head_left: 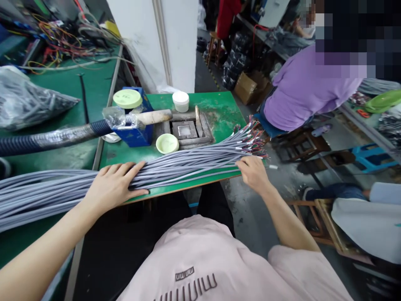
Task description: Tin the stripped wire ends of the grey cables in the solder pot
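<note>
A long bundle of grey cables [188, 165] runs across the green table, with stripped ends showing thin coloured wires and white tags at the right. My left hand [114, 184] lies flat over the bundle, fingers spread and thumb along its near side. At the right, near the wire ends, the fingers of my right hand [253, 172] are closed in a pinch on a grey cable at the near edge of the bundle; the fingertips are partly hidden. Just behind the bundle sit a small pale-green dish [167, 144] and a square metal solder pot [185, 130].
A blue holder [135, 133] carries a ribbed hose [56, 136] ending in a pale nozzle; a green lid [127, 99] rests on top. Behind stands a white tub [181, 101]. A person in purple [300, 90] sits to the right. Wires and a plastic bag [28, 100] lie left.
</note>
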A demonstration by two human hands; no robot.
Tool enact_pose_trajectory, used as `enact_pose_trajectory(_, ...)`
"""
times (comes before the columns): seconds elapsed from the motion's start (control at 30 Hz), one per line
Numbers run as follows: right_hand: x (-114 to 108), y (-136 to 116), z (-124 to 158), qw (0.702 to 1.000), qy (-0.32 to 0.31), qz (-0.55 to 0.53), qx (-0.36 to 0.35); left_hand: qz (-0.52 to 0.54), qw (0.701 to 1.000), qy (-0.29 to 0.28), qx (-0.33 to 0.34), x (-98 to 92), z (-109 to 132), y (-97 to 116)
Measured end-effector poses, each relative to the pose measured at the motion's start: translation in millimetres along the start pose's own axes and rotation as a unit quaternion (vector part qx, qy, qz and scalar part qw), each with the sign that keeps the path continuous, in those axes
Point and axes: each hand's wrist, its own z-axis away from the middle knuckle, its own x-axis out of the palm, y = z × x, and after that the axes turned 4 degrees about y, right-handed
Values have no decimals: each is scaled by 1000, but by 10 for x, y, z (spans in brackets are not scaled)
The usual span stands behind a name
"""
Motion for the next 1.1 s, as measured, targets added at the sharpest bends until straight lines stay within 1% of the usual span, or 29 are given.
enact_pose_trajectory(0.07, 6, 110, -105, 998, 63, 12, 13, -7, 1000, 18, 6, 24, -15, -35)
enact_pose_trajectory(0.1, 40, 160, -145, 996, 84, 6, 23, -13, 999, 28, 16, 37, -19, -56)
enact_pose_trajectory(0.23, 301, 283, -180, 988, 123, -73, 61, -20, 997, 52, 61, 64, 8, -145)
enact_pose_trajectory(0.33, 446, 293, -132, 979, 155, -119, 64, 20, 997, 36, 66, 49, 73, -190)
enact_pose_trajectory(0.4, 473, 298, -126, 976, 161, -135, 60, 35, 998, 16, 58, 28, 110, -197)
enact_pose_trajectory(0.53, 448, 331, -172, 975, 158, -151, 40, 30, 999, -17, 40, -30, 132, -168)
enact_pose_trajectory(0.6, 438, 335, -145, 977, 150, -153, 15, 62, 998, -2, 30, -67, 135, -131)
enact_pose_trajectory(0.67, 440, 321, -53, 980, 135, -144, 2, 103, 994, 39, 14, -108, 141, -67)
enact_pose_trajectory(0.73, 447, 292, 79, 983, 132, -124, 11, 131, 988, 81, 1, -148, 136, 42)
enact_pose_trajectory(0.77, 447, 271, 146, 984, 140, -111, 23, 140, 986, 93, 3, -165, 123, 117)
enact_pose_trajectory(0.83, 425, 208, 256, 980, 172, -86, 56, 155, 983, 94, 40, -190, 65, 313)
enact_pose_trajectory(0.9, 371, 98, 323, 973, 193, -82, 92, 168, 976, 90, 104, -197, -40, 566)
enact_pose_trajectory(0.97, 304, -72, 358, 968, 178, -131, 117, 170, 969, 96, 151, -180, -178, 849)
enact_pose_trajectory(1.0, 275, -178, 371, 963, 158, -173, 132, 167, 968, 95, 159, -160, -254, 989)
enact_pose_trajectory(1.03, 256, -293, 383, 953, 136, -225, 150, 163, 970, 91, 155, -133, -331, 1118)
enact_pose_trajectory(1.07, 249, -412, 396, 937, 114, -280, 175, 157, 974, 84, 142, -99, -408, 1232)
enact_pose_trajectory(1.1, 255, -529, 410, 914, 93, -337, 205, 150, 978, 81, 119, -60, -481, 1326)
